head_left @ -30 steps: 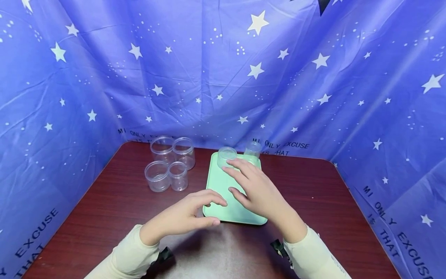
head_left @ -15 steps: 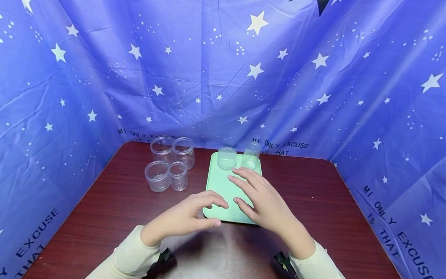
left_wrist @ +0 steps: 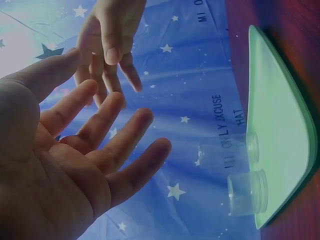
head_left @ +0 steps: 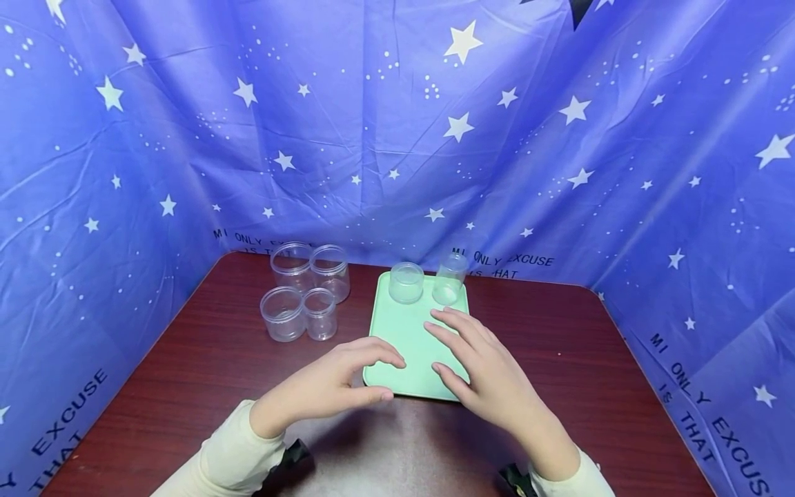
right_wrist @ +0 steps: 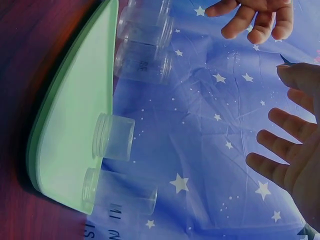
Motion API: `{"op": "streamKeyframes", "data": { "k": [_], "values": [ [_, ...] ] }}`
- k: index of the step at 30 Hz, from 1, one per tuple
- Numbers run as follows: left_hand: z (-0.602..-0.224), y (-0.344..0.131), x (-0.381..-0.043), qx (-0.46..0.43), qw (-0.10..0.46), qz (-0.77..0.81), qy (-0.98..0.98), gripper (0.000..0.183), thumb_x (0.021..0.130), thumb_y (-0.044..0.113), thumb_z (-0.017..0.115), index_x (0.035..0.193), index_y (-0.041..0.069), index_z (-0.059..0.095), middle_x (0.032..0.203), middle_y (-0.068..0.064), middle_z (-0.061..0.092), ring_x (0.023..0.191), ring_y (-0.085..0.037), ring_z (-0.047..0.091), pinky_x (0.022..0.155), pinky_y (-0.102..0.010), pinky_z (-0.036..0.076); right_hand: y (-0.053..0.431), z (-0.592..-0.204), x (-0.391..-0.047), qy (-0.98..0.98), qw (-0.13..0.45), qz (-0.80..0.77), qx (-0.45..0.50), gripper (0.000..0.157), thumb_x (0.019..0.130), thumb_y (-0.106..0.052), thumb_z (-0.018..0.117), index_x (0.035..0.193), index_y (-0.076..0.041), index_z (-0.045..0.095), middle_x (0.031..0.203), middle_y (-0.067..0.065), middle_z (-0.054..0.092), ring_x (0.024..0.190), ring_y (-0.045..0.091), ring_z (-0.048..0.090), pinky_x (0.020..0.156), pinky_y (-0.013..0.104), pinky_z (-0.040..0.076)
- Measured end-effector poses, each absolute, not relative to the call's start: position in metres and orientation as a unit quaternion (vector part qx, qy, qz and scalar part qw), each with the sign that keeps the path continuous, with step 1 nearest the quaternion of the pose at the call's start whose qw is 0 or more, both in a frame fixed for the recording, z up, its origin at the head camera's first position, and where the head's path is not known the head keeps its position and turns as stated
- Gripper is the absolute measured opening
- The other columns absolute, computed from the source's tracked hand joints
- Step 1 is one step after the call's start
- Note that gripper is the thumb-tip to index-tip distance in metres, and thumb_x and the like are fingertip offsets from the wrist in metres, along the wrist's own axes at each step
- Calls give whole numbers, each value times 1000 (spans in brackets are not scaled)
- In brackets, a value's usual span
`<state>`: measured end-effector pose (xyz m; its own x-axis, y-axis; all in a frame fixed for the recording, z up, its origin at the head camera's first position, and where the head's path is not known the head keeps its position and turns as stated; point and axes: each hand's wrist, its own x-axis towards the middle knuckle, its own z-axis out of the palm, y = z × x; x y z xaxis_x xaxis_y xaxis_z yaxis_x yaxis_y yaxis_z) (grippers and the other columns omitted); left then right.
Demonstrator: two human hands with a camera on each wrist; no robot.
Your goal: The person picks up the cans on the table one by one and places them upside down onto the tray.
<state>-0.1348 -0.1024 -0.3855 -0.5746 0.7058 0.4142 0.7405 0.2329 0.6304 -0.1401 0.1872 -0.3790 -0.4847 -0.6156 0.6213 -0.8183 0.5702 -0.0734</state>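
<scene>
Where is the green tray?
In the head view, the green tray lies on the table, right of the four clear jars, with two jars standing along its far edge.

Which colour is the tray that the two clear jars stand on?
The tray is pale mint green, seen best in the head view.

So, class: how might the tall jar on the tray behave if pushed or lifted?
The tall jar is probably light: its clear walls look thin and it appears empty. It may tip if pushed near its top, being taller than wide. Toppled, its round side could roll on the flat tray.
</scene>
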Motion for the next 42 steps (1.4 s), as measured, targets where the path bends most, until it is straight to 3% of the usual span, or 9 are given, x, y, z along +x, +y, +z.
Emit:
{"op": "streamKeyframes", "data": {
  "k": [3, 20, 30, 42],
  "values": [
    [-386, -103, -135, -457, 20, -417, -785, 35, 95, 26, 75, 129, 23, 63, 126, 7, 65, 116, -7, 59, 86, -23, 53, 189, -378, -140, -837, 281, 187, 430, 49, 106, -38, 52, 148, -12, 54, 151, 11, 52, 140, 35, 48, 122, 37, 30],
    [-387, -107, -140, -448, 43, -392, -802, 34, 97, 26, 73, 129, 21, 62, 127, 9, 62, 120, -7, 58, 102, -29, 50, 196, -374, -139, -838, 283, 186, 427, 50, 103, -34, 58, 148, -13, 54, 151, 12, 51, 140, 34, 48, 122, 36, 29],
    [-386, -114, -147, -424, 56, -372, -824, 35, 97, 28, 73, 129, 18, 63, 128, 11, 62, 122, -8, 58, 106, -32, 49, 202, -379, -144, -858, 264, 173, 404, 57, 96, -30, 67, 150, -16, 52, 149, 4, 54, 138, 26, 51, 111, 46, 43],
    [-379, -122, -152, -402, 91, -359, -838, 36, 93, 22, 77, 127, 17, 65, 126, 9, 63, 120, -9, 60, 106, -33, 50, 204, -379, -146, -867, 251, 173, 394, 58, 93, -26, 72, 147, -17, 55, 146, 0, 57, 134, 21, 55, 110, 43, 45]
  ]
}}
